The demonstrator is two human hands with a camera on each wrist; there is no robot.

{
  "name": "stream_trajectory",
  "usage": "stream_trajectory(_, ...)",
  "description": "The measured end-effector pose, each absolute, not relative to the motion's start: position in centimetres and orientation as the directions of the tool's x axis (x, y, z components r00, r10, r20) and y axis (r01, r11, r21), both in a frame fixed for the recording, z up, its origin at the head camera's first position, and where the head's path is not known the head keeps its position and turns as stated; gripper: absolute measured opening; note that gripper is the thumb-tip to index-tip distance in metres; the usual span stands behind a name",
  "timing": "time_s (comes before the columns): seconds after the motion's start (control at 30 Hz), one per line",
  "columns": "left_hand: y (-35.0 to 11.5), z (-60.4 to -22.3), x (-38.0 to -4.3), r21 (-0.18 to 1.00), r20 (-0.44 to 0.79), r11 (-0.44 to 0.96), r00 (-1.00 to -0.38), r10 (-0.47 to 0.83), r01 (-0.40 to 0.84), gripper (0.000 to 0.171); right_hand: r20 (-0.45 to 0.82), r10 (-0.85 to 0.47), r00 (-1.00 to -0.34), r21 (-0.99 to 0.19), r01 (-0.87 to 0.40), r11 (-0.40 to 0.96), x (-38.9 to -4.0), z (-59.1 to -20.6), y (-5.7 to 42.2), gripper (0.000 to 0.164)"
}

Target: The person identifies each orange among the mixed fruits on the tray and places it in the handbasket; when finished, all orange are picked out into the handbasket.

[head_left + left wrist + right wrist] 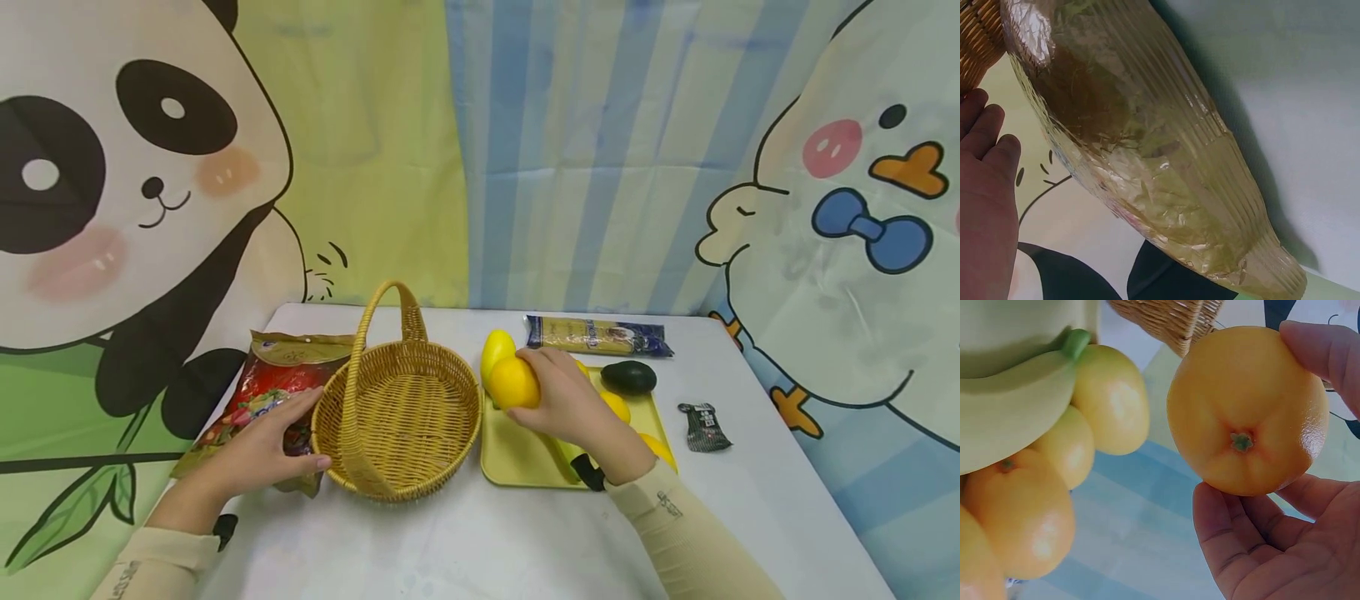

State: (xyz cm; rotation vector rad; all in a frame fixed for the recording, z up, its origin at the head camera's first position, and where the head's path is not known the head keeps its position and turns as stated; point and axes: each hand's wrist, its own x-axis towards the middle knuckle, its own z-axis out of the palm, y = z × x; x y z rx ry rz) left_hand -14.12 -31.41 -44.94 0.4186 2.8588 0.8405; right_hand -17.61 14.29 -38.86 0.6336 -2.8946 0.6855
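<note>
Orange point(514, 383): Because the right hand point(561, 393) presses it from opposite sides, it looks secure, held near the centre of the head view over the left part of the yellow tray point(517, 462).
Right hand grip: Thumb and fingers grasp the orange around its sides, not deep in the palm; this leaves its stem end exposed to the right wrist camera and probably makes for an easy release.
Left hand point(258, 450): It is released, fingers extended and thumb apart, in the lower left of the head view, just beside the rim of the wicker basket point(405, 417); perhaps it is there to steady the basket, though whether they touch cannot be told.
Basket position: Upright at the centre of the frame, it stands between both hands, a place that seems handy for either.
Tray contents: A banana point(1016, 406) and round yellow fruit point(1022, 519) crowd together at the left of the right wrist view; grouping them likely saves space.
Avocado point(628, 378): It lies on its side at the tray's upper right corner.
Tabletop point(480, 550) edges: A red bag point(292, 367) lies flat at left, a blue-and-gold packet point(600, 335) beyond the tray and a small dark packet point(703, 427) at right, apparently set aside from the fruit.
</note>
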Motion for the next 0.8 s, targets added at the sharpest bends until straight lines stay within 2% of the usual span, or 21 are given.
stream_trajectory(0.8, -31.3, -45.1, -13.9, 0.561, -0.017, 0.787, -0.947, 0.32, 0.257, 0.111, 0.174, -0.456, -0.873, -0.401, -0.486, 0.777, -18.9, -37.0, 10.3, 0.083)
